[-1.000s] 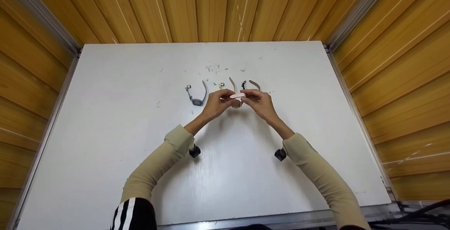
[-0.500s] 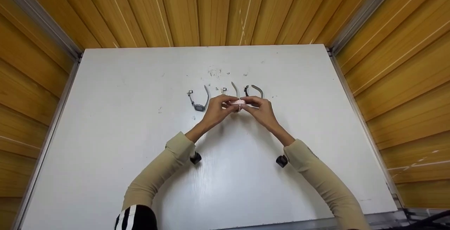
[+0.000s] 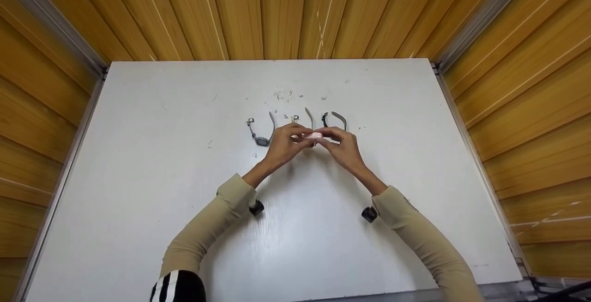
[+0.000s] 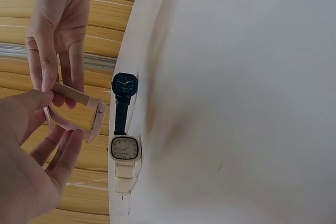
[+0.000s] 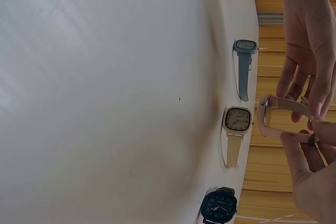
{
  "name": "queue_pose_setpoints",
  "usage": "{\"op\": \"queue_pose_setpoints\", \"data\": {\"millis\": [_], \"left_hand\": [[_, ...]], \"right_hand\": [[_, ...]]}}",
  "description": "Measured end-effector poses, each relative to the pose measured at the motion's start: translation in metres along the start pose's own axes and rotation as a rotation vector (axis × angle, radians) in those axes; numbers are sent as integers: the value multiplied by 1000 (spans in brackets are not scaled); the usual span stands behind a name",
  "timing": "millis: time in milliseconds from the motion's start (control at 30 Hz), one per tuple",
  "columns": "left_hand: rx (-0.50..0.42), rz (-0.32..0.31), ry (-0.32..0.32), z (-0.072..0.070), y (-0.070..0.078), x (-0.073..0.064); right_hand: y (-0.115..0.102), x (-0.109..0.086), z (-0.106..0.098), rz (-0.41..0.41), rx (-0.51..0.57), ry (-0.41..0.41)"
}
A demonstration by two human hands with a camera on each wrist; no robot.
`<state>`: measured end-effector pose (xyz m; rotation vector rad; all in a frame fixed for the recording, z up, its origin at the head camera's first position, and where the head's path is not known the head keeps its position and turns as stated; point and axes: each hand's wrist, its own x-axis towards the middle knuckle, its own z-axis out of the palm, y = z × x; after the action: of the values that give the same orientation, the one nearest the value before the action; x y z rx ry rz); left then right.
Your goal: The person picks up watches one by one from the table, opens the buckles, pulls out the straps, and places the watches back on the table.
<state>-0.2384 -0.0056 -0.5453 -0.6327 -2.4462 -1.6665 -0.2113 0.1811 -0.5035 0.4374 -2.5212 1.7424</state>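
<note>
Both hands hold a pink wristwatch between them, raised over the far middle of the table. My left hand point(image 3: 284, 145) pinches one side of the strap with thumb and fingers. From the other side my right hand point(image 3: 344, 148) pinches the strap as well. The pink watch point(image 3: 316, 135) shows small in the head view. In the left wrist view the pink watch point(image 4: 98, 119) is edge-on, its strap bent into a loop between the fingertips. The right wrist view shows the pink watch point(image 5: 264, 117) from the other side. Fingers hide the strap ends and any buckle.
Beyond the hands, a grey-blue watch point(image 3: 262, 141), a cream watch point(image 4: 125, 148) and a black watch point(image 4: 125, 84) lie in a row on the white table point(image 3: 161, 163). Wood-patterned walls point(image 3: 277, 15) surround the table's back and sides.
The hands have come closer together, and the pink watch has turned between their fingers. Over the last half second they barely move. The head view has shifted slightly.
</note>
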Motion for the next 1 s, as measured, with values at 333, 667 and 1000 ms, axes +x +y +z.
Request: {"op": "queue_pose_setpoints", "data": {"millis": [333, 667, 1000], "left_hand": [[-30, -2, -48, 0, -3, -3], [-143, -19, -59, 6, 4, 9], [-102, 5, -45, 7, 3, 4]], "right_hand": [[-1, -5, -5, 36, 19, -68], [31, 5, -6, 74, 60, 22], [33, -3, -6, 72, 92, 10]]}}
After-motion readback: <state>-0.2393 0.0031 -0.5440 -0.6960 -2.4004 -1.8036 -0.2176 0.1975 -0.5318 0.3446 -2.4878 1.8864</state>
